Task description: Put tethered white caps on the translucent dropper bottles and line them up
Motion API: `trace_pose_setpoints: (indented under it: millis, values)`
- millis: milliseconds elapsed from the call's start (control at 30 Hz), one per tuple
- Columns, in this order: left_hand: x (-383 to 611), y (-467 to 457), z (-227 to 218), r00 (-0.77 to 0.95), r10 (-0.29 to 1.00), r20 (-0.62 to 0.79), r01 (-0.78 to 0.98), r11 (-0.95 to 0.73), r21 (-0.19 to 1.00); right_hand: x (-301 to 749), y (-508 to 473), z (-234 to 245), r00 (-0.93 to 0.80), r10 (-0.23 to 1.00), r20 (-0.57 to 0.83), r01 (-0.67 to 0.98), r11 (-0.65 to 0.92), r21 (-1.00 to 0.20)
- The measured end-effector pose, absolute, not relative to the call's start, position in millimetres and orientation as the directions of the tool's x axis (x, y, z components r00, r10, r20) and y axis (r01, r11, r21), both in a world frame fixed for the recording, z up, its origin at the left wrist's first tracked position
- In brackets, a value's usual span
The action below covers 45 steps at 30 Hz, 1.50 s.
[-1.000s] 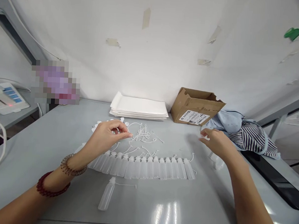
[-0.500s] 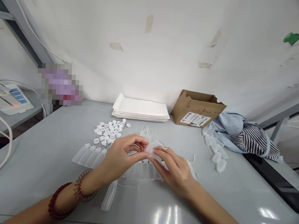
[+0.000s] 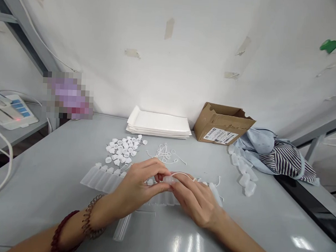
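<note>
Nearest me, my left hand and right hand meet over the bench, both pinched closed on one small clear bottle. Beneath them lies the bottle row. Beyond are loose caps, then a cardboard box.

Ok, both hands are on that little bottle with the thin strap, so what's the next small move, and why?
Probably press the strap's ring down onto the bottle's neck. The left hand and right hand pinch the small bottle between their fingertips, and the thin strap arcs loosely off its tip, so it looks not yet seated.
</note>
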<state>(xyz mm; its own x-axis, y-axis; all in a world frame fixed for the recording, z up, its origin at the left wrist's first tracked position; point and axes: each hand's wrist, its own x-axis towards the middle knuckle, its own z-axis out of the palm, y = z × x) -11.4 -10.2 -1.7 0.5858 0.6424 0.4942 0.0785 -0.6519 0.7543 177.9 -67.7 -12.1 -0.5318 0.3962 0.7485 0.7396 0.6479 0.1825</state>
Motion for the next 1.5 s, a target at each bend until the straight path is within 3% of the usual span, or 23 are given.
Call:
trace_pose_setpoints:
  millis: [667, 1033, 1200, 1300, 1500]
  values:
    - [-9.5, -14.5, -2.3, 0.563, 0.672, 0.481, 0.114, -0.64, 0.76, 178.0, -72.3, -8.0, -0.513, 0.424, 0.746, 0.732, 0.67, 0.122]
    - [-12.6, -12.0, 3.4, 0.505, 0.795, 0.335, 0.19, -0.481, 0.856, 182.4, -72.1, -17.4, -0.5, 0.465, 0.731, 0.753, 0.65, 0.102]
    - [-18.6, -6.8, 9.3, 0.464, 0.882, 0.083, 0.171, -0.181, 0.969, 181.8, -73.1, -18.4, -0.501, 0.476, 0.723, 0.734, 0.676, 0.064]
    - [-20.3, -4.1, 11.7, 0.5, 0.864, -0.064, 0.116, 0.007, 0.993, 181.4, -74.4, -21.7, -0.479, 0.503, 0.719, 0.748, 0.663, 0.035]
    - [-17.7, -6.9, 7.4, 0.572, 0.806, -0.151, 0.045, 0.153, 0.987, 179.5, -75.5, -23.9, -0.451, 0.526, 0.721, 0.755, 0.655, -0.006]
